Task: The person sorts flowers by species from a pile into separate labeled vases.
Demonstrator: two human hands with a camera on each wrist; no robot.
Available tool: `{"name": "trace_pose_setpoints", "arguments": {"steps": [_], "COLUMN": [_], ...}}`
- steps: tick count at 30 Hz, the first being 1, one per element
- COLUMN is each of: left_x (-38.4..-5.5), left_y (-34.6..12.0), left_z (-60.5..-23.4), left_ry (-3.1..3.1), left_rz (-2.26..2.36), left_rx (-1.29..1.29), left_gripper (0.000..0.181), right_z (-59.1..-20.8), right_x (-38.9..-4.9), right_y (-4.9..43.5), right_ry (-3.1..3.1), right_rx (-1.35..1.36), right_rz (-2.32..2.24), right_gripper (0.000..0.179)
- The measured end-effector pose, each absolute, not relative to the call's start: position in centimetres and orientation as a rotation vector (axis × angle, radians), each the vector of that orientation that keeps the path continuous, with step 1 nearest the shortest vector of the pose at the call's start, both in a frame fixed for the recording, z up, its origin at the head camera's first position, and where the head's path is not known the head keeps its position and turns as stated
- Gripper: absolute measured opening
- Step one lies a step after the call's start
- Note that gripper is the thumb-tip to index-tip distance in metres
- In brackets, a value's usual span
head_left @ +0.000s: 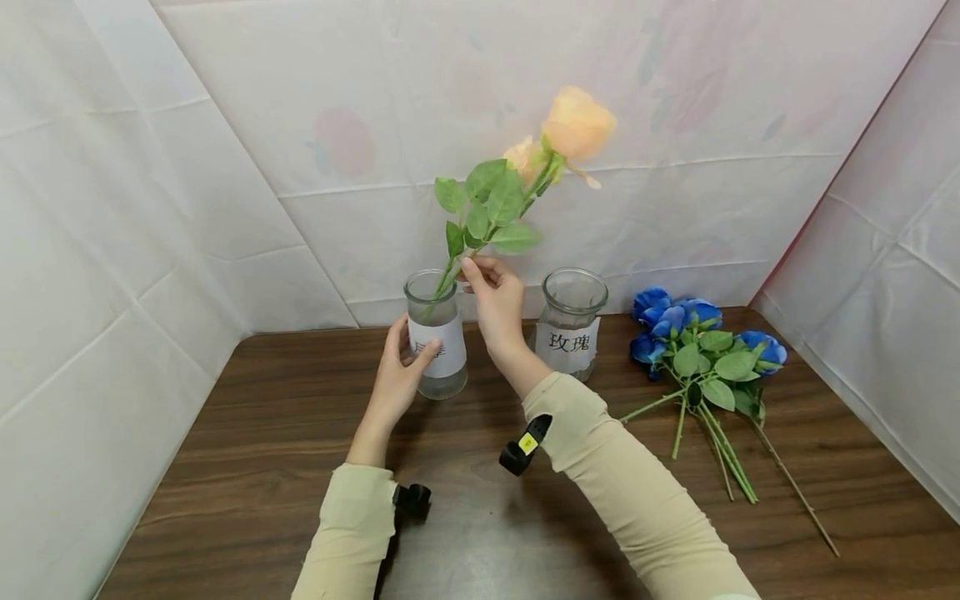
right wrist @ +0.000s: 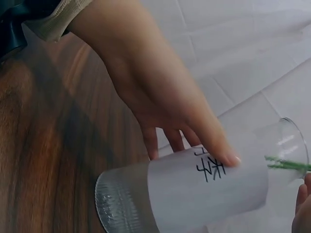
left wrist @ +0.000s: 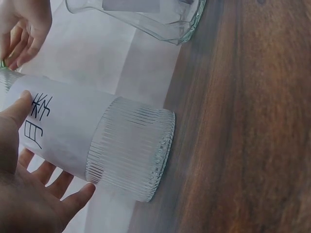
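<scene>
My left hand (head_left: 397, 367) holds a ribbed glass vase (head_left: 444, 385) around its white paper label, thumb in front. My right hand (head_left: 497, 307), just above the rim, pinches the green stem of peach roses (head_left: 577, 125). The roses lean up to the right, with two blooms and several leaves (head_left: 504, 198). Their green stem ends (right wrist: 286, 164) reach inside the neck of the vase, as the right wrist view shows. In the left wrist view, the label (left wrist: 63, 126) carries black handwritten characters, and the left fingers (left wrist: 77, 200) spread along the side of the vase.
A second glass vase (head_left: 574, 293) with a handwritten label stands right of the right hand. Farther right, blue roses (head_left: 675, 321) with leafy stems lie on the dark wooden table (head_left: 247, 467). White patterned cloth (head_left: 360, 100) hangs behind and at both sides.
</scene>
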State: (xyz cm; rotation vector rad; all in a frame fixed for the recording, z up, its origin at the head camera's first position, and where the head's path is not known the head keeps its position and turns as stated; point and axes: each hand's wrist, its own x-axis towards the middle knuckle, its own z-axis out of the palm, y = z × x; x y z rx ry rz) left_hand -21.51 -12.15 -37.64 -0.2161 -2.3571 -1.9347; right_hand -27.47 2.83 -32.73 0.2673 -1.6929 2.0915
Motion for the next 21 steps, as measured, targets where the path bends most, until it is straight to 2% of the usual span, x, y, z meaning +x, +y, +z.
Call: {"name": "trace_pose_setpoints", "arguments": {"steps": [9,12,21], "left_x": [-21.7,-22.5,-23.8], "left_y": [-12.2,-12.4,-12.8], "left_z": [-37.8,-39.0,-41.2], "left_ry": [-2.360,-2.343,-2.332], "left_rz": [-1.940,-1.954,-1.899], "left_rx": [-0.212,-0.207,-0.221], "left_gripper": [0.070,0.072,0.074], "right_z": [-33.7,-34.3,-36.3], "right_x": [-27.1,-26.7,-23.0], "right_y": [2.3,3.0,7.3], "right_ry": [-1.830,-1.814,-1.833], "right_rx": [0.175,0.175,0.301], "right_rz": [2.034,2.077,2.092], "right_gripper": [0.026,0.026,0.023]}}
